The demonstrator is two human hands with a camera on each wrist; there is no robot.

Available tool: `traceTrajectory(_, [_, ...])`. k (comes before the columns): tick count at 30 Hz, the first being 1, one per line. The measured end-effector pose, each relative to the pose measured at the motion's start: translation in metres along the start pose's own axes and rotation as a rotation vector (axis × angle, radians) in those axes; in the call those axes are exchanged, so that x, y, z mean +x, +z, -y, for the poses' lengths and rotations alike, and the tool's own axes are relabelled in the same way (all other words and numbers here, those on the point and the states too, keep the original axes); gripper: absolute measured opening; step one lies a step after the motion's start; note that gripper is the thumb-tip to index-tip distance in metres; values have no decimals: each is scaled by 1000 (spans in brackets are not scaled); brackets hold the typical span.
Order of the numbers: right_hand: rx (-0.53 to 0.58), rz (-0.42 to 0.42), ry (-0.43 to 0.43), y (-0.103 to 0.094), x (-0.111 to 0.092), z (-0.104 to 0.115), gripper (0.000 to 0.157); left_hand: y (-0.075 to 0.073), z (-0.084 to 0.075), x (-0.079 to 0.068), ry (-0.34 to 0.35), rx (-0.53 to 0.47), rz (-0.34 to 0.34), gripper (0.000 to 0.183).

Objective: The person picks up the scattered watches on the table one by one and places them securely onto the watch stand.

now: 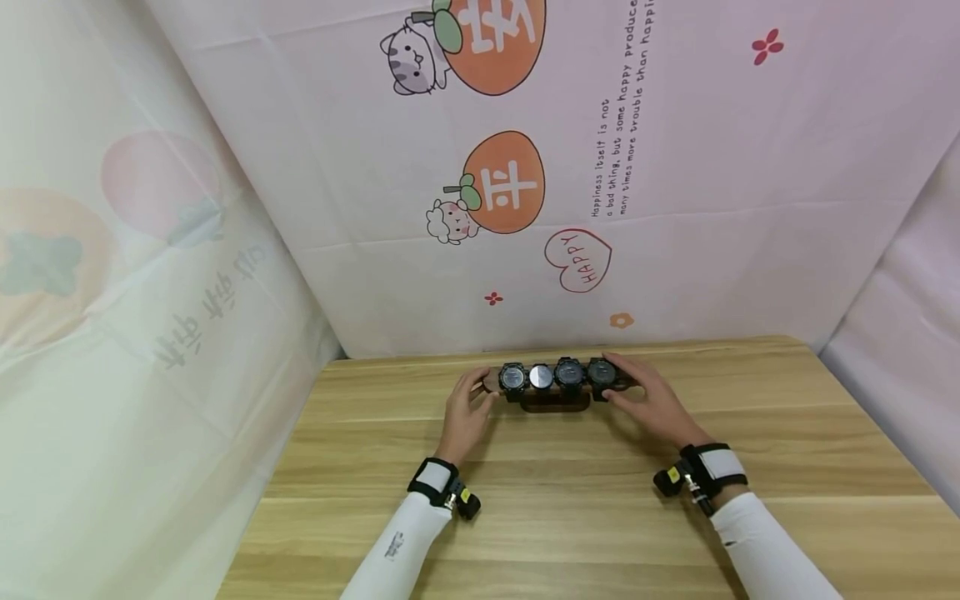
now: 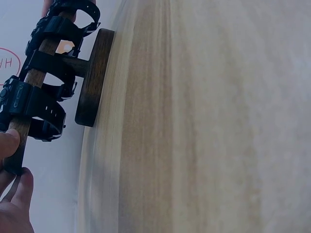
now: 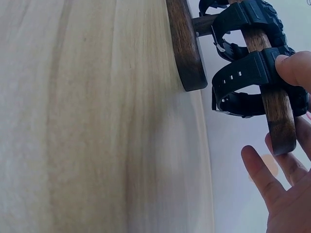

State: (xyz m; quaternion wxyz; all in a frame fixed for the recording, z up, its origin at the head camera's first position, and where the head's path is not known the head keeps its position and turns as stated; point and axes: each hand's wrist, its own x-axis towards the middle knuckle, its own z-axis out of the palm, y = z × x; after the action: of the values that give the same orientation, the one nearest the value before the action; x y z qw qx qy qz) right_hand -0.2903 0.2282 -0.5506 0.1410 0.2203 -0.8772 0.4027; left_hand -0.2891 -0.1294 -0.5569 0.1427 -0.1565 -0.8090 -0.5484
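A dark wooden watch stand (image 1: 555,407) stands near the table's back edge, its horizontal bar carrying several black watches. My left hand (image 1: 463,421) is at the bar's left end. In the left wrist view its thumb rests on the bare wooden bar (image 2: 19,127), and the other fingers (image 2: 23,187) lie at the bar's tip. At the other end, my right hand (image 1: 654,406) pinches the rightmost watch (image 1: 602,372), thumb below the dial and forefinger above. The right wrist view shows that thumb (image 3: 295,70) on the watch's strap (image 3: 240,75), with other fingers spread around the bar's end.
The wooden table (image 1: 555,517) spreads out in front of the stand. Just behind it rises a white printed cloth (image 1: 705,267), and another cloth (image 1: 180,400) hangs on the left. Each wrist wears a strapped camera, such as the left one (image 1: 467,502).
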Motion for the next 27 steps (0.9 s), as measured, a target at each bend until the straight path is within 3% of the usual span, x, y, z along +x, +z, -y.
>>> traceTrajectory(13, [-10,34,34,-2,1,1,70,1,2,-1,34,-26,-25,46])
traceTrajectory(27, [-5,33,43,-1,0,1,70,0,-1,-2,19,13,-12,47])
